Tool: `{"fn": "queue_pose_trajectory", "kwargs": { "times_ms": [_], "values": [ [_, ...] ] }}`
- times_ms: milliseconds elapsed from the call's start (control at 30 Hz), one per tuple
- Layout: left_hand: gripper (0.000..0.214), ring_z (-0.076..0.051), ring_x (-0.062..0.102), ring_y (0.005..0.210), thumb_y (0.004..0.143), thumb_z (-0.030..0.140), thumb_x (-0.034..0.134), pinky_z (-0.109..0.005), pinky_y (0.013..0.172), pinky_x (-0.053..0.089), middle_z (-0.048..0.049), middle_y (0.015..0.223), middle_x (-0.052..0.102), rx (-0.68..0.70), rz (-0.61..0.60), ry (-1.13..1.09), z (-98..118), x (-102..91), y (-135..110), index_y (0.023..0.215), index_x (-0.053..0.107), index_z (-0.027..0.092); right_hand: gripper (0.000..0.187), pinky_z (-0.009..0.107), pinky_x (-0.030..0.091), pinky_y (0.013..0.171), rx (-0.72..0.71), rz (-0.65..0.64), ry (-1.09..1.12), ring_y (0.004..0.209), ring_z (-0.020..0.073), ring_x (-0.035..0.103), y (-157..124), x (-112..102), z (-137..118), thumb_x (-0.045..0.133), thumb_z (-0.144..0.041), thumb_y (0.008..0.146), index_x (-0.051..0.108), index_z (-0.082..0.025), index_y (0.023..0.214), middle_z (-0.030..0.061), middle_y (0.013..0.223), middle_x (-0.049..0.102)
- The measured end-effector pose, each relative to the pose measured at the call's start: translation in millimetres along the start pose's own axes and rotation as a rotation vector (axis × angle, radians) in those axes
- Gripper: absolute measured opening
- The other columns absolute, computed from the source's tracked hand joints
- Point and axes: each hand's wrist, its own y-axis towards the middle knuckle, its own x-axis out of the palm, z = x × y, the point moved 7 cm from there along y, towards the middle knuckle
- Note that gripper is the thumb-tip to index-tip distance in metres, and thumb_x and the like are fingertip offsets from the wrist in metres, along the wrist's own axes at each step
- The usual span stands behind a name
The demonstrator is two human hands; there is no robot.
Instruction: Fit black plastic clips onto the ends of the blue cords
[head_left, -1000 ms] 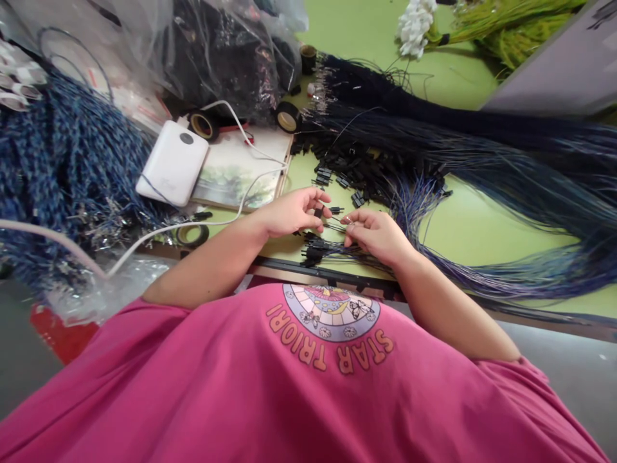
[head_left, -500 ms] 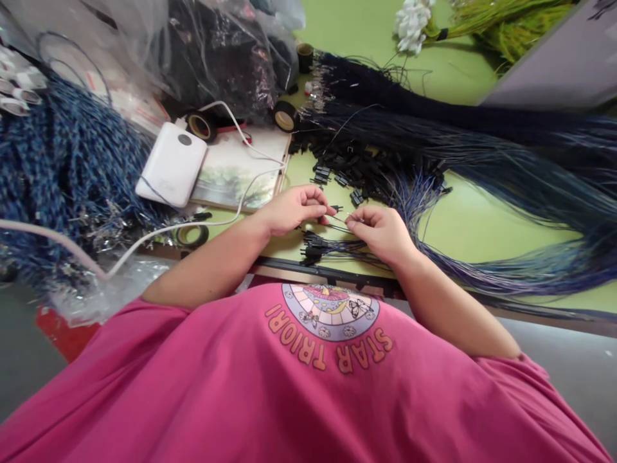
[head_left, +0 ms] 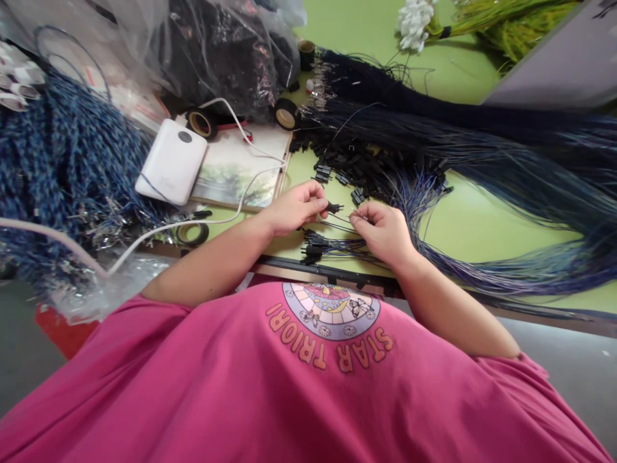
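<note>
Between thumb and fingers, my left hand [head_left: 301,207] pinches a small black connector housing [head_left: 333,208], its pronged end pointing right. My right hand [head_left: 383,230] is closed on a thin wire [head_left: 353,212], whose tip shows just right of the housing. A small gap separates the two. Another thin dark wire runs between the hands, and its ends are hidden by the fingers. Just below lies a bunch of wires with black connectors [head_left: 315,247]. Beyond the hands spreads a heap of loose black connector housings [head_left: 357,167].
Long bundles of dark wires [head_left: 506,148] stretch off to the right. At left are a white power bank [head_left: 172,162] with a white cable [head_left: 159,233], tape rolls [head_left: 286,116] and blue twisted wires [head_left: 72,154]. A clear plastic bag [head_left: 226,58] stands behind. The table edge [head_left: 332,272] is close to my body.
My hands have drawn slightly apart, the right one shifting a little right. The black housing in my left hand now shows more plainly, clear of the wire tip.
</note>
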Motion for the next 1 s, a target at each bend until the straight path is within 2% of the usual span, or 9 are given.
{"fn": "queue_pose_trajectory", "kwargs": {
  "times_ms": [100, 167, 300, 500, 667, 767, 900, 1000],
  "values": [
    [0.015, -0.001, 0.031, 0.04, 0.085, 0.017, 0.059, -0.019, 0.043, 0.018, 0.0012, 0.068, 0.066, -0.013, -0.001, -0.057, 1.8, 1.3, -0.8, 0.085, 0.043, 0.019, 0.014, 0.027, 0.04, 0.066, 0.001, 0.02, 0.009, 0.064, 0.0134, 0.054, -0.1, -2.2, 0.5, 0.06, -0.027, 0.08, 0.064, -0.018, 0.07, -0.0007, 0.066, 0.064],
    [0.011, -0.001, 0.03, 0.039, 0.086, 0.016, 0.057, -0.018, 0.043, 0.019, 0.0006, 0.07, 0.068, -0.012, 0.009, -0.082, 1.9, 0.1, -0.5, 0.094, 0.049, 0.017, 0.014, 0.027, 0.04, 0.066, 0.006, 0.033, 0.011, 0.063, 0.0131, 0.053, 0.0, -3.5, 1.2, 0.059, -0.027, 0.079, 0.064, -0.017, 0.07, -0.001, 0.065, 0.063],
    [0.023, -0.001, 0.032, 0.041, 0.089, 0.021, 0.057, -0.019, 0.043, 0.019, -0.0022, 0.076, 0.07, -0.005, -0.002, -0.038, -1.3, -1.3, 0.6, 0.111, 0.06, 0.014, 0.015, 0.027, 0.039, 0.065, -0.011, 0.04, -0.015, 0.063, 0.0127, 0.052, 0.3, -3.3, 0.4, 0.059, -0.027, 0.081, 0.064, -0.017, 0.07, -0.001, 0.064, 0.061],
    [0.021, -0.001, 0.035, 0.045, 0.088, 0.029, 0.061, -0.019, 0.045, 0.025, -0.0043, 0.083, 0.073, 0.024, 0.005, 0.109, -1.5, 2.2, -2.1, 0.1, 0.066, 0.012, 0.015, 0.026, 0.037, 0.063, -0.066, 0.02, -0.084, 0.062, 0.013, 0.053, 1.0, 3.0, -3.3, 0.058, -0.026, 0.08, 0.063, -0.018, 0.07, 0.0, 0.065, 0.064],
    [0.015, -0.006, 0.056, 0.061, 0.084, 0.022, 0.065, -0.02, 0.062, 0.042, -0.0049, 0.084, 0.074, 0.06, 0.041, 0.184, 0.4, 4.5, -2.1, 0.095, 0.067, 0.011, 0.017, 0.026, 0.037, 0.063, -0.065, -0.037, -0.1, 0.062, 0.0135, 0.054, 1.5, 13.5, -3.5, 0.057, -0.027, 0.082, 0.064, -0.018, 0.07, 0.0007, 0.065, 0.064],
    [0.014, -0.009, 0.062, 0.072, 0.082, 0.021, 0.067, -0.021, 0.068, 0.045, -0.0046, 0.083, 0.073, 0.105, 0.038, 0.194, 1.3, 7.1, -1.2, 0.091, 0.067, 0.011, 0.015, 0.026, 0.037, 0.064, -0.058, -0.075, -0.089, 0.063, 0.0134, 0.054, 1.2, 19.1, -4.7, 0.057, -0.025, 0.081, 0.063, -0.018, 0.069, 0.0006, 0.065, 0.064],
    [0.012, -0.006, 0.058, 0.064, 0.083, 0.022, 0.066, -0.02, 0.063, 0.043, -0.0048, 0.083, 0.074, 0.135, 0.076, 0.183, 4.7, 4.9, -2.3, 0.089, 0.067, 0.011, 0.02, 0.025, 0.037, 0.062, -0.049, -0.041, -0.055, 0.061, 0.0124, 0.052, 5.2, 14.1, -2.1, 0.058, -0.029, 0.083, 0.061, -0.018, 0.066, -0.0007, 0.062, 0.061],
    [0.014, -0.005, 0.053, 0.057, 0.084, 0.023, 0.065, -0.02, 0.059, 0.041, -0.0042, 0.079, 0.073, 0.072, 0.057, 0.191, 5.1, -2.0, -3.0, 0.091, 0.067, 0.012, 0.028, 0.026, 0.038, 0.06, 0.017, -0.08, -0.014, 0.057, 0.0125, 0.052, 13.2, 11.1, 9.6, 0.054, -0.035, 0.089, 0.062, -0.018, 0.068, -0.0007, 0.06, 0.06]
  ]
}}
